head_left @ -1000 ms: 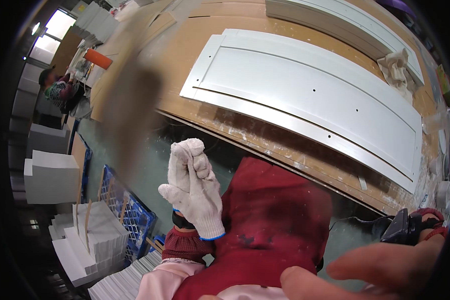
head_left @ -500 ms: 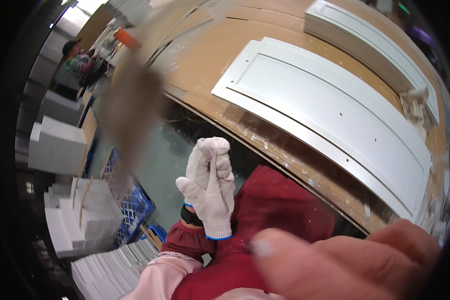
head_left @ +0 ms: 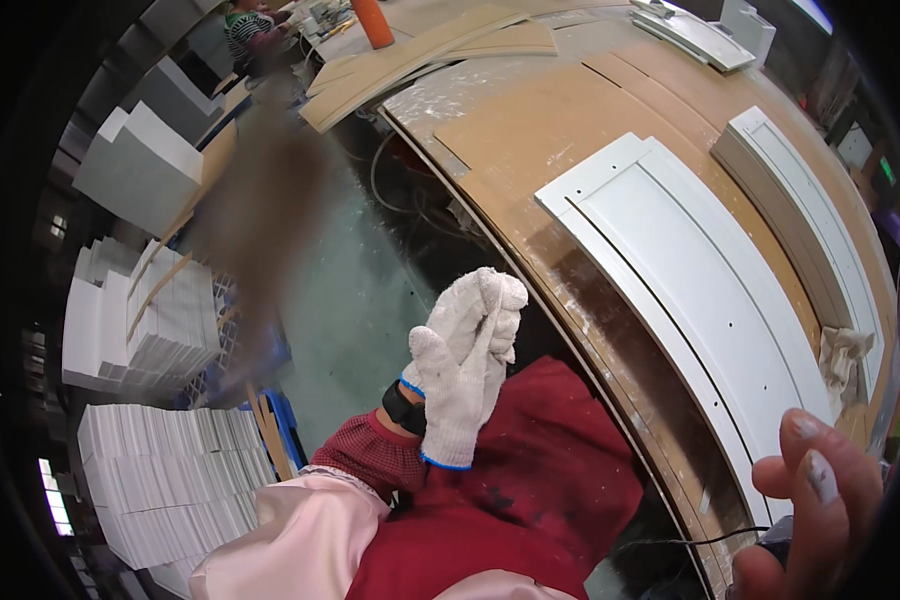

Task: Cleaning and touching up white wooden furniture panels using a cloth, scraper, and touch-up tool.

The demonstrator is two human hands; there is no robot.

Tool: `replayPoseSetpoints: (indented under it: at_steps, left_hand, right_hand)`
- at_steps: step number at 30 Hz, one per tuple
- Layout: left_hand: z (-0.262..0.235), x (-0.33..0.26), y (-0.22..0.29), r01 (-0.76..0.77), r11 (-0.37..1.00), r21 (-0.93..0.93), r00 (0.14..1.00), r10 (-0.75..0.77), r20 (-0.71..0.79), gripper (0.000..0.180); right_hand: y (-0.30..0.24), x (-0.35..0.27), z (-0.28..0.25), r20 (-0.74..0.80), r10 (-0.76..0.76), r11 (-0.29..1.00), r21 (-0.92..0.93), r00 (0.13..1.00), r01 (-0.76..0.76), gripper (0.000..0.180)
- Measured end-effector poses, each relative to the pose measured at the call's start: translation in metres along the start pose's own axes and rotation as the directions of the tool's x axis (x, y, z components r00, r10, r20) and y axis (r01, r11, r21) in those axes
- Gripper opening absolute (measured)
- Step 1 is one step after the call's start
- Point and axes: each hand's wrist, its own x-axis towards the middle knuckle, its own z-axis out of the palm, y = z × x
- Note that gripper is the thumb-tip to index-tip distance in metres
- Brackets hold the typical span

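Note:
My left hand [head_left: 462, 362] is raised in front of my chest in a white knit glove with a blue cuff, its fingers pressed together and bent, with nothing seen in it. A black wristband [head_left: 402, 406] sits below the cuff, above a pink sleeve [head_left: 285, 530]. My right hand [head_left: 812, 505] is bare and paint-flecked at the lower right, fingers bent over a dark object [head_left: 775, 540] with a thin cable. Whether it grips that object is hidden. A long white grooved panel [head_left: 690, 265] lies flat on the brown workbench [head_left: 530, 140] to the right of my left hand.
A second white panel [head_left: 805, 205] and a crumpled rag [head_left: 845, 355] lie further right on the bench. Stacks of white boards [head_left: 160, 480] stand on the floor at left. An orange cylinder [head_left: 375, 22] and another person [head_left: 250, 30] are at the far end.
My view has swung, so the bench and panel now sit further right. My right hand has dropped away from the camera to the lower right corner. My gloved left hand stays raised.

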Motion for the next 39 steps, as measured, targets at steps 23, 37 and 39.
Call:
replayPoseSetpoints:
  at_steps: [23,37,39]
  left_hand:
    - [0.007,0.057,-0.035,0.0,0.906,-0.424,0.994,-0.048,-0.102,0.029]
    - [0.006,0.049,-0.038,0.052,0.934,-0.354,0.999,-0.045,0.026,0.031]
    - [-0.001,0.052,-0.038,-0.033,0.974,-0.225,0.995,0.053,0.082,0.032]
  right_hand:
    - [0.0,-0.006,0.233,0.058,0.167,0.695,0.701,0.984,-0.159,0.096]
    - [0.02,-0.008,0.247,-0.249,0.566,0.633,0.743,0.786,-0.22,0.029]
    - [0.031,-0.018,0.238,-0.219,0.728,0.501,0.817,0.649,-0.286,0.023]
